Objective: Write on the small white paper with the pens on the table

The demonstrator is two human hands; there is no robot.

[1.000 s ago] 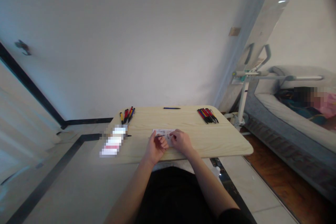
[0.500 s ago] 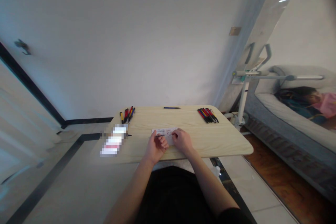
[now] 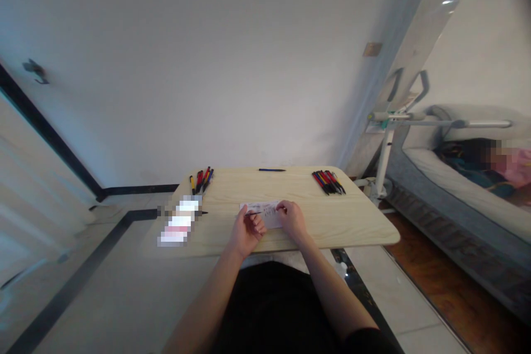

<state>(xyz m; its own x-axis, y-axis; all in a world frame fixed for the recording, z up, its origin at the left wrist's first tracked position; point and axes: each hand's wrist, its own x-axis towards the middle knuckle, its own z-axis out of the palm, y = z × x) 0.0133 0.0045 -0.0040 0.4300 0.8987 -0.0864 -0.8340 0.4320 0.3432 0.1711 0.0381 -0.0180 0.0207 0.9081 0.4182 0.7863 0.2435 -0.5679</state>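
Note:
A sheet of paper with small marks (image 3: 271,218) lies near the front edge of the light wooden table (image 3: 340,227). My left hand (image 3: 248,229) is at the paper's left side, palm up with curled fingers, and holds a thin dark pen (image 3: 254,213) between thumb and fingers. On the paper's right side rests my right hand (image 3: 291,220), its fingers pinched together; whatever they hold, if anything, is too small to make out.
Several pens (image 3: 328,182) lie at the back right, several more (image 3: 202,180) at the back left. One blue pen (image 3: 272,170) lies by the back edge. A blurred bright object (image 3: 179,222) is at left. Beyond stand a white metal frame (image 3: 385,157) and a bed with a person.
My right hand has shifted slightly right across the paper, uncovering more of its marks. My left hand stays almost where it was.

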